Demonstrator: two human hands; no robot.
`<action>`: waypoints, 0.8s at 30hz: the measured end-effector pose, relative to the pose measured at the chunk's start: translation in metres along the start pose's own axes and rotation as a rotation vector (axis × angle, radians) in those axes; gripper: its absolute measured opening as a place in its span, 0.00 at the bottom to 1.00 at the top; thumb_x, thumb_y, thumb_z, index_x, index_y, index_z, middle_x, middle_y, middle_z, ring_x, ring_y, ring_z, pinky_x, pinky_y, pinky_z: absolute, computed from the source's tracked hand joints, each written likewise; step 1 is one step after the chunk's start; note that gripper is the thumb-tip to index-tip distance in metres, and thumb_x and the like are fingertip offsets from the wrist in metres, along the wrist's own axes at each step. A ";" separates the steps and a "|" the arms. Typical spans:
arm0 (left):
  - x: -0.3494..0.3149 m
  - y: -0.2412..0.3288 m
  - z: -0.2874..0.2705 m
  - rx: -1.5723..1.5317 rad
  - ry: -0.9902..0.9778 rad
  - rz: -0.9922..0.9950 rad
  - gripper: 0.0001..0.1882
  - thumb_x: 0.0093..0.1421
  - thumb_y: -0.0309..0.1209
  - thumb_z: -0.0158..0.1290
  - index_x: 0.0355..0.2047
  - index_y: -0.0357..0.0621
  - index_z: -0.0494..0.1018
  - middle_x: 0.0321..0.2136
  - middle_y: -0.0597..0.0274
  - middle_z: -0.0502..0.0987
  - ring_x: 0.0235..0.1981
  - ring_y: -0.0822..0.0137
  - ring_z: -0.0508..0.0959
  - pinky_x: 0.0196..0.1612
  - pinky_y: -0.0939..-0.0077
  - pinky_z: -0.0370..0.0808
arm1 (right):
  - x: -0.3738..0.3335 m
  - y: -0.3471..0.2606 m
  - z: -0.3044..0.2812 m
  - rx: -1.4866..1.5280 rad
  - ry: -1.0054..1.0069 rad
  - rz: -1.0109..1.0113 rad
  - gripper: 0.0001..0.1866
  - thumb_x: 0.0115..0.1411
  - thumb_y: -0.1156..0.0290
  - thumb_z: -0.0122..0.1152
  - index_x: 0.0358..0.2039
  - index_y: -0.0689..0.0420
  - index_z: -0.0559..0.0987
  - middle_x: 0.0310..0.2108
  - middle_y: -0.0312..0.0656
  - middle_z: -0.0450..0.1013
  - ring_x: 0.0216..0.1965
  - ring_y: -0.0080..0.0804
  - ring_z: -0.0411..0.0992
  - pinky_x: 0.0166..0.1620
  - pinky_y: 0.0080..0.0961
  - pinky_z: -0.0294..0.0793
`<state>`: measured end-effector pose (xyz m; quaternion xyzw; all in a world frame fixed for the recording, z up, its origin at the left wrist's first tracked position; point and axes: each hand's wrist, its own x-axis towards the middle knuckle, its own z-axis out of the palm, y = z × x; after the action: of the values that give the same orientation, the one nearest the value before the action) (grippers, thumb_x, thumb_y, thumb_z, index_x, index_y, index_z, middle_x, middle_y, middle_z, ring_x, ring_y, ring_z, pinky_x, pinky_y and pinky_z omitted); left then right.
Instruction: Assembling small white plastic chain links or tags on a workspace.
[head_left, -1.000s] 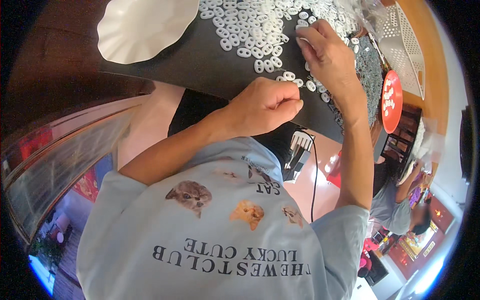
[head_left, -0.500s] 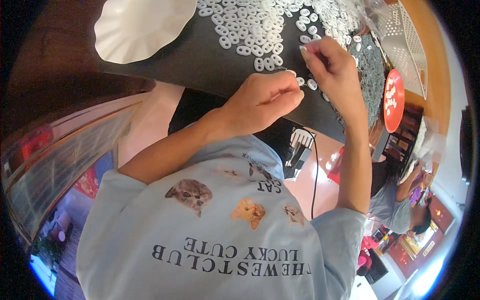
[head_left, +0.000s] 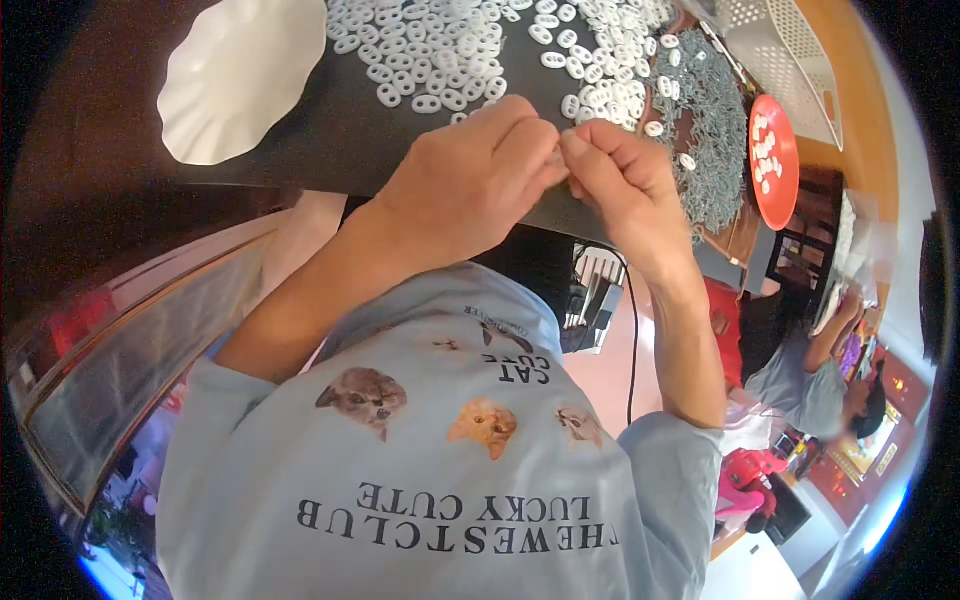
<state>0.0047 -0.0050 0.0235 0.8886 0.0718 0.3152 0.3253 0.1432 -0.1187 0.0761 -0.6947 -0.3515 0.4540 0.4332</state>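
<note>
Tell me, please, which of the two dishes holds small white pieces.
The red dish on the right, beside the heap of grey pieces: white pieces lie in it. The white wavy-rimmed dish on the left shows none.

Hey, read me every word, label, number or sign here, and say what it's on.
Pale blue shirt: dark capitals, upside down; wording not copied here.
Its topmost print: too small to read.
Small wall sign, far right: too small to read.
White two-holed pieces: no lettering I can see.
</note>
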 end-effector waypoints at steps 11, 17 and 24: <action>0.000 0.015 -0.007 -0.649 -0.082 -0.502 0.07 0.64 0.29 0.48 0.35 0.36 0.70 0.23 0.62 0.71 0.21 0.74 0.68 0.25 0.79 0.65 | -0.006 0.014 -0.006 -0.232 -0.057 -0.265 0.07 0.65 0.72 0.53 0.32 0.62 0.74 0.23 0.28 0.65 0.27 0.13 0.60 0.29 0.14 0.61; -0.001 0.023 0.002 -0.921 -0.048 -0.568 0.07 0.63 0.28 0.49 0.36 0.35 0.70 0.24 0.72 0.70 0.23 0.85 0.65 0.24 0.87 0.62 | -0.018 0.010 -0.020 -0.260 -0.034 -0.291 0.05 0.64 0.73 0.54 0.33 0.61 0.73 0.24 0.27 0.65 0.28 0.13 0.60 0.29 0.14 0.61; 0.000 0.017 0.006 -0.974 -0.143 -0.675 0.06 0.62 0.28 0.49 0.34 0.38 0.71 0.22 0.73 0.70 0.21 0.86 0.65 0.22 0.88 0.61 | -0.013 0.035 -0.128 -0.490 0.281 -0.080 0.07 0.62 0.73 0.56 0.39 0.62 0.75 0.31 0.30 0.71 0.32 0.16 0.65 0.37 0.16 0.65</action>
<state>0.0068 -0.0216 0.0301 0.5845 0.1753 0.1303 0.7814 0.2616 -0.1797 0.0749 -0.8206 -0.4142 0.2373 0.3143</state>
